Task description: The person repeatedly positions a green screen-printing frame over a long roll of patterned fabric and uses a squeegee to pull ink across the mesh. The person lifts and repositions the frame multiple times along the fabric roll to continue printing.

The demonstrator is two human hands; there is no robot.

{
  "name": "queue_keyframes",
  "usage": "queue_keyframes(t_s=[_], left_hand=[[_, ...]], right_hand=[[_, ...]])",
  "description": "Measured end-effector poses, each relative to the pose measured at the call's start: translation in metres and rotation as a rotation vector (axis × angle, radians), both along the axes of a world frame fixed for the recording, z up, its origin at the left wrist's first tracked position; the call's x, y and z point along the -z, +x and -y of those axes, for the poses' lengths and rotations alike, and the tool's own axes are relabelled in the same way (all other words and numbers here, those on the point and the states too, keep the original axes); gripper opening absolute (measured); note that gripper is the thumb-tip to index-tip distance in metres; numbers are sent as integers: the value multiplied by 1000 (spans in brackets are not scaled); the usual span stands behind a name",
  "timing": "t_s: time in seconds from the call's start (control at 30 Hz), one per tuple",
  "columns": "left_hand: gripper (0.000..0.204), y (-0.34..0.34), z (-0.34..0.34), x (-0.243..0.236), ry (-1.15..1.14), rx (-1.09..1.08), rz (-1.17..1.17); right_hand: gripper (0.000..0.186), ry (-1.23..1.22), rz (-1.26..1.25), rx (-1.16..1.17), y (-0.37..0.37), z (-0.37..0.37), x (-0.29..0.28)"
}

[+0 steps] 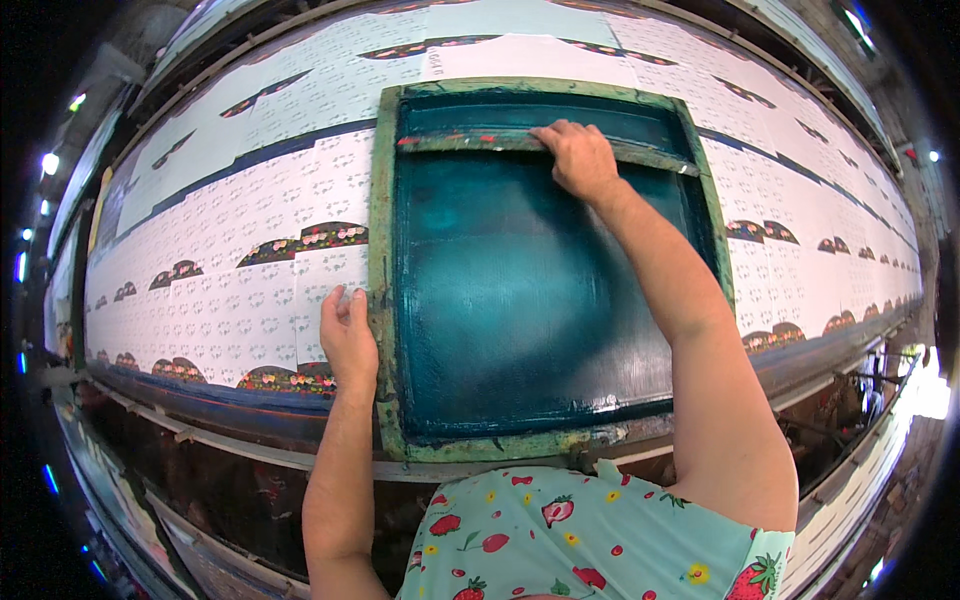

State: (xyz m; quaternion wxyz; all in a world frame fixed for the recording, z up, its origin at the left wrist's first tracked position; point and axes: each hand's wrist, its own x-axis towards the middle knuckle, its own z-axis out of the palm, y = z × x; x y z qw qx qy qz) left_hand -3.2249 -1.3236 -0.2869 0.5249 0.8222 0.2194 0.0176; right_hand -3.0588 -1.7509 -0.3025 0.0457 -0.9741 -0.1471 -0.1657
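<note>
A large screen-printing frame [383, 200], green and paint-stained, lies over printed white fabric [325, 285]. Its dark teal mesh [500, 290] has a wet shine. Near the far end of the frame, a long squeegee [470, 142] with red spots spans almost the full width. My right hand [582, 158] grips this squeegee from above, right of its middle, with the arm stretched over the mesh. Just outside the frame's left side, my left hand [349, 338] hovers over the fabric, its fingers loosely curled and apart, holding nothing.
White fabric pieces with small grey motifs and dark floral curved patches [335, 235] cover the long table on both sides. A rail [240, 446] runs along the table's near edge. Another table edge with pale sheets [850, 500] shows at the lower right.
</note>
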Motion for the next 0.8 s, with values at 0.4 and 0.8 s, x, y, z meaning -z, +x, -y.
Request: queue_keyframes(t_s=[0.4,0.8], left_hand=[[54,2,2,4,46,-42,16],[47,0,8,-8,69,-15,-14]], right_hand=[[56,4,-93,49,81,32,-18],[43,-4,-68,-55,89,55,-5]])
